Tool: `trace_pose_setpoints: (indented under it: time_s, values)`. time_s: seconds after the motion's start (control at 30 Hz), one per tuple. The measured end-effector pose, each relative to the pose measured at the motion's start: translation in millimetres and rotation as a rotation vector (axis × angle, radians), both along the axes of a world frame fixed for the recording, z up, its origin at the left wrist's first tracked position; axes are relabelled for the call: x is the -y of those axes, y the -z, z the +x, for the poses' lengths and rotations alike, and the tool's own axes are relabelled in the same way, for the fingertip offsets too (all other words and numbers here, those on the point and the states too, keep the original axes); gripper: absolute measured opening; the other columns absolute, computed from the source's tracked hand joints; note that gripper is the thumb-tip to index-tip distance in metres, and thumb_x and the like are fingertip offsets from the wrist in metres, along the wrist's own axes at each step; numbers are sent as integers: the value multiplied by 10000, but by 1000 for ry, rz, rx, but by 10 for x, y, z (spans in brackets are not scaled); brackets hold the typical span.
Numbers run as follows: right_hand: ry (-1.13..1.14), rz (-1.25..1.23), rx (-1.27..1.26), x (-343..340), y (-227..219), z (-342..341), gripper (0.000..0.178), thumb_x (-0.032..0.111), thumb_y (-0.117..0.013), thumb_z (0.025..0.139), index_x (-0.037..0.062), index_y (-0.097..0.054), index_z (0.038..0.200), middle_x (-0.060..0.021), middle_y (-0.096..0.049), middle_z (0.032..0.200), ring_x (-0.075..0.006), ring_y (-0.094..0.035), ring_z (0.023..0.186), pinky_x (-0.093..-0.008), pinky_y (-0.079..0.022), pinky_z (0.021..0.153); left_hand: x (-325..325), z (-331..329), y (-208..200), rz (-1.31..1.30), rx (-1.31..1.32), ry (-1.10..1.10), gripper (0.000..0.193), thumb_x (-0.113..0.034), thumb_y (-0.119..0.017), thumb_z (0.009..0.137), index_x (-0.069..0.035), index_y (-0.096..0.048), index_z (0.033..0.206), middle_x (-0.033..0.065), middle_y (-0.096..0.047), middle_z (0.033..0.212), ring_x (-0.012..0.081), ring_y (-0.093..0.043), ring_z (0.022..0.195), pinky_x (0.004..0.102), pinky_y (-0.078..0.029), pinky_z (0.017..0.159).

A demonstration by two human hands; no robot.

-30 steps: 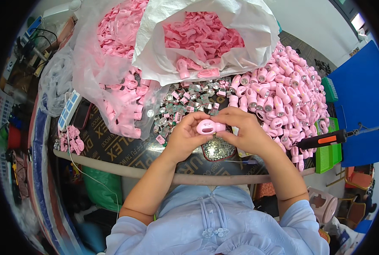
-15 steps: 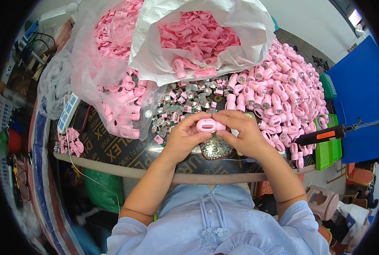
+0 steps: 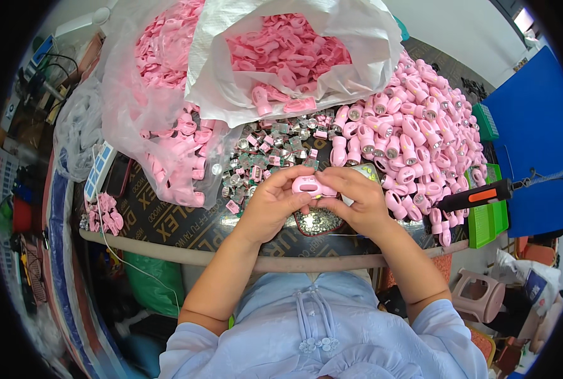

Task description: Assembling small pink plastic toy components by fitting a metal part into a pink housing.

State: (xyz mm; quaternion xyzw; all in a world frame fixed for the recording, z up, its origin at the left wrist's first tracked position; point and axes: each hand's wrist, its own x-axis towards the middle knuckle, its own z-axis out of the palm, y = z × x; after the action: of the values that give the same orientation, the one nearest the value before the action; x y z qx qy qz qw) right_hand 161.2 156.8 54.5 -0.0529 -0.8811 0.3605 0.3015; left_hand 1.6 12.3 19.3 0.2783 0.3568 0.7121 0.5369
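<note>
A white sack (image 3: 357, 57) gapes at the table's far side, heaped with pink plastic shells (image 3: 288, 54); beside it a clear bag (image 3: 136, 82) spills more of them. Both hands — left hand (image 3: 270, 205), right hand (image 3: 357, 202) — pinch one small pink casing (image 3: 311, 186) between their fingertips, just above a shallow dish of tiny metal bits (image 3: 316, 222); the hands half cover that dish. Behind lie small metal-and-green parts (image 3: 269, 148); to the right a pile of finished pink pieces (image 3: 420, 139), then an orange-and-black screwdriver (image 3: 477, 196).
</note>
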Motion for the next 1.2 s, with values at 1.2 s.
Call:
trace_pose_setpoints:
  time_s: [1.2]
  values:
    - [33,-33,-61,39,47,62,460,77,-820,782,20,-685,1218,-181,-696,1155,-309,-692,1047,-368,-558,892,6,34,-87,-13,-93,7,383,-7,-462,972,3,-566,1340,92,-641,1148,144,-615,889,277,-514,791]
